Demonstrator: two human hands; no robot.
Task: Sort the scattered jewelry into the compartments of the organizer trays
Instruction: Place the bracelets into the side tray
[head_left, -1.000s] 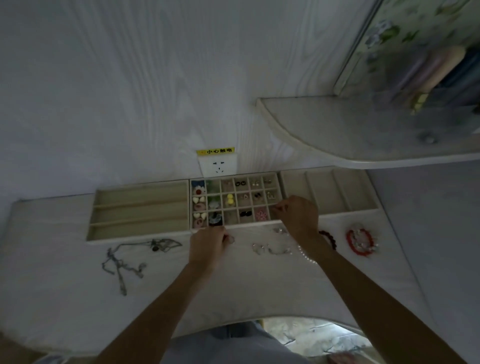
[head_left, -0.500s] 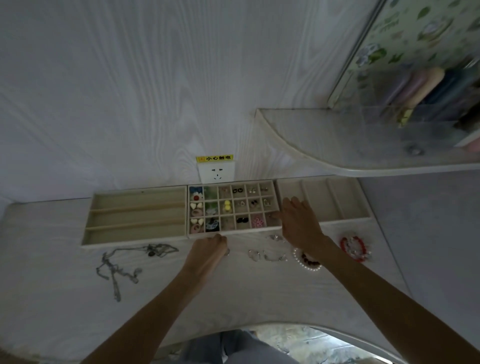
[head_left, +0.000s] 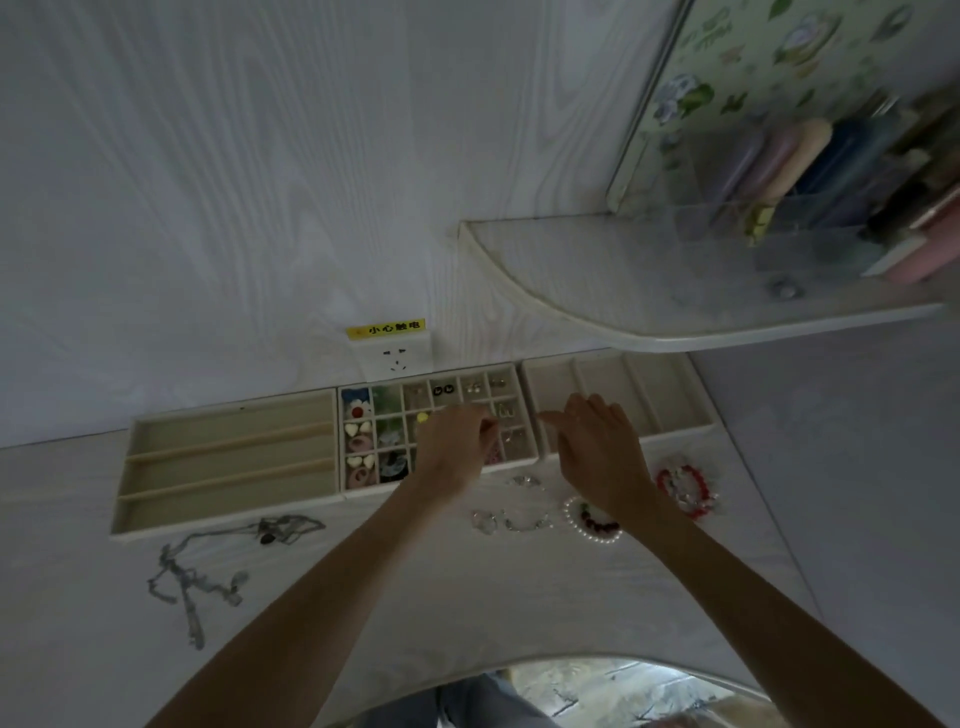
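Observation:
Three beige organizer trays stand in a row against the wall: a long-slot tray (head_left: 228, 462), a grid tray (head_left: 511, 454) holding several small earrings and charms, and a three-slot tray (head_left: 649, 400). My left hand (head_left: 457, 447) hovers over the grid tray, its fingertips pinched together on a small piece of jewelry too tiny to make out. My right hand (head_left: 597, 452) hangs over the three-slot tray's left edge with relaxed fingers, holding nothing. On the table lie a silver chain necklace (head_left: 192, 577), a pendant necklace (head_left: 283, 527), small silver pieces (head_left: 519, 519), a pearl bracelet (head_left: 592, 527) and a red bracelet (head_left: 685, 488).
A wall socket (head_left: 397, 358) with a yellow label sits just behind the grid tray. A curved white shelf (head_left: 649, 301) overhangs the right side and carries a clear holder with bottles (head_left: 810, 208). The table's curved front edge (head_left: 571, 662) is near my body.
My left hand rose from the table in front of the grid tray to over its compartments. My right hand shifted right from the grid tray's corner toward the three-slot tray.

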